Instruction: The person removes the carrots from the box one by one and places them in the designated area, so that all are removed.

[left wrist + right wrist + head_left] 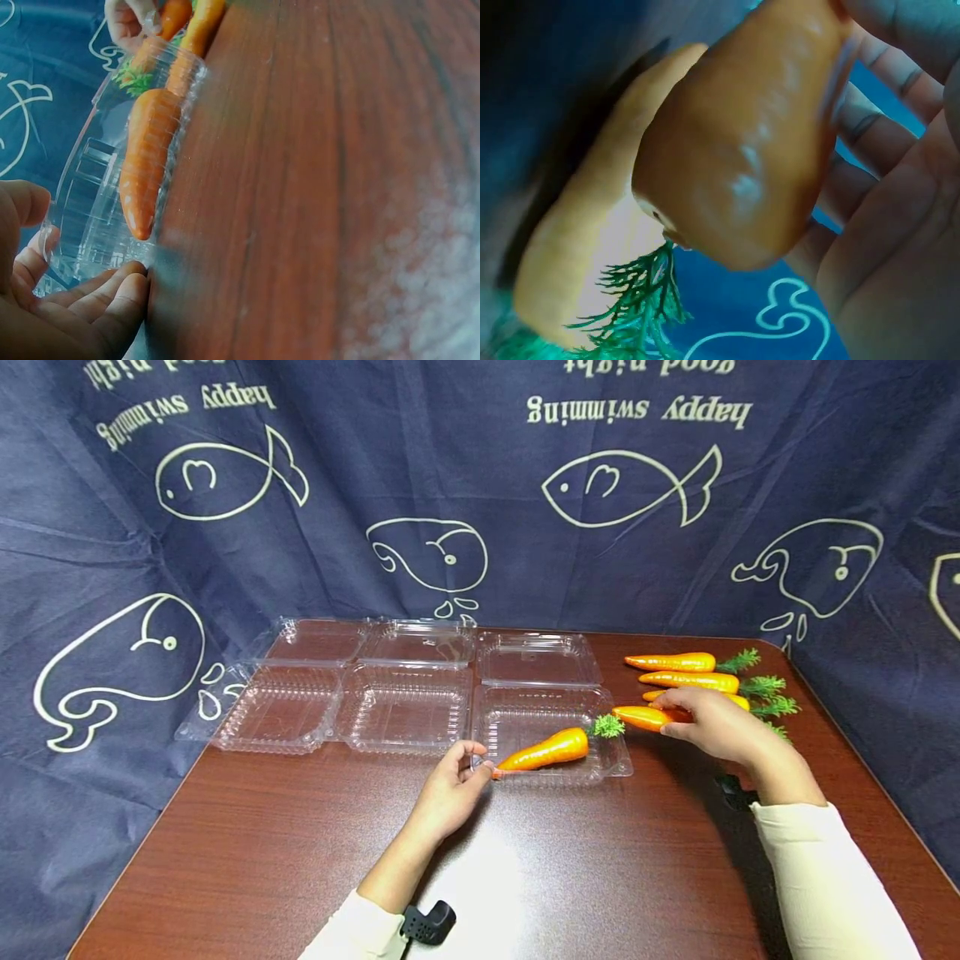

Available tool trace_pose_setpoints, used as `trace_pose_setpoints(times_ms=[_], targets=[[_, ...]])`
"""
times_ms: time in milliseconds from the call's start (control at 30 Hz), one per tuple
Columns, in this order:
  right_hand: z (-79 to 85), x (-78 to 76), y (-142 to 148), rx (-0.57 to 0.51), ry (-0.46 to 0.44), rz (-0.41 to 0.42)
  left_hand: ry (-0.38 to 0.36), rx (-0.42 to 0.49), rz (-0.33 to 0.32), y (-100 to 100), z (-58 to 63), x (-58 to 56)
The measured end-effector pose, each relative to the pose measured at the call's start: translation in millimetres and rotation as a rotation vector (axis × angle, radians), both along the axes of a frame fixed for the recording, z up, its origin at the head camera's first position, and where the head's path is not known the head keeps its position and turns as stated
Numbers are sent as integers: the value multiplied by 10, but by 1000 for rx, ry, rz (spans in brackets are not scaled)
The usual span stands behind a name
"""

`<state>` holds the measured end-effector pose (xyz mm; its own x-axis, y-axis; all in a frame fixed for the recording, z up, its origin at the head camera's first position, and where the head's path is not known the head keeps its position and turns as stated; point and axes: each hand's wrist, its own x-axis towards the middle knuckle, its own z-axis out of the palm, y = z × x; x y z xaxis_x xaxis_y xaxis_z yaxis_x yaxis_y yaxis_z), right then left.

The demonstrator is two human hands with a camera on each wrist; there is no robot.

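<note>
In the head view my left hand grips the front left corner of a clear plastic container, its lid folded back behind it. One glossy orange carrot with a green top lies slanted in that container, tip near my left fingers; the left wrist view shows this carrot up close. To the right, my right hand pinches another carrot between thumb and fingers, its tip close to the container's right side. The right wrist view shows the thick end of this held carrot, with a second carrot behind it.
Two more open clear containers, a middle one and a left one, stand in a row to the left with lids laid back. More carrots lie at the back right of the brown table. A blue curtain hangs behind.
</note>
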<state>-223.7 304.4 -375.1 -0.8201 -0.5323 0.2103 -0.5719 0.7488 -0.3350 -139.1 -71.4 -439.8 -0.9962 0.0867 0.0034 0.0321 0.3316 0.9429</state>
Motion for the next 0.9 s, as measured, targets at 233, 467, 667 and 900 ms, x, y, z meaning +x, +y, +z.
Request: trace_pose_setpoints(times_ms=[233, 467, 667, 900], targets=[[-118, 53, 209, 42, 57, -32, -6, -5, 1, -5, 34, 7], [-253, 111, 384, 52, 144, -34, -15, -5, -9, -6, 28, 1], [-301, 133, 453, 65, 165, -44, -16, -6, -8, -1, 30, -5], [-352, 156, 514, 70, 217, -27, -12, -20, -12, -3, 18, -4]])
